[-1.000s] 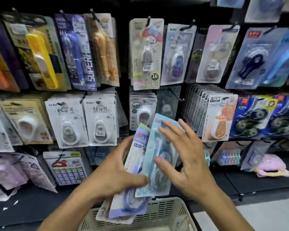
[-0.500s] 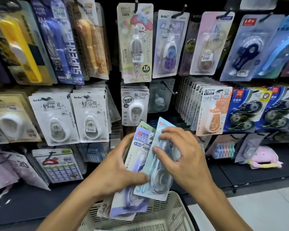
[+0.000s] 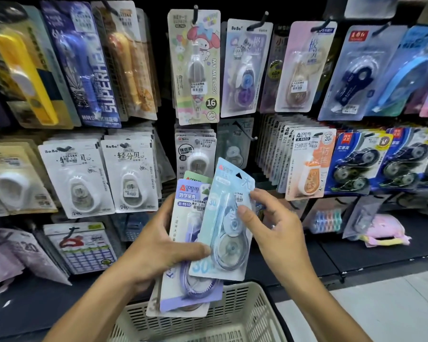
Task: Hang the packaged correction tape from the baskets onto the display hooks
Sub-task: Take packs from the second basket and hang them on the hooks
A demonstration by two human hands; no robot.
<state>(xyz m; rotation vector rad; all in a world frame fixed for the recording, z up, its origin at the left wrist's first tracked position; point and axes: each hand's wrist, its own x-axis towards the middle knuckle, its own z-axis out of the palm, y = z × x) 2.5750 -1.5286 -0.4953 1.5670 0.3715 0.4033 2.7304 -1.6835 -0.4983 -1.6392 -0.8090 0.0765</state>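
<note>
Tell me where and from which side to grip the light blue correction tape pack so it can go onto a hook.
Pinch the light blue pack on its flat card edge at the right side, just below the hang hole, coming from the right as the right hand does. The upper corner fans clear of the stack in the left hand, and the bulging blister lower down is probably harder to pinch.

Blue pack (image 3: pixel 223 225) between both hands
</note>
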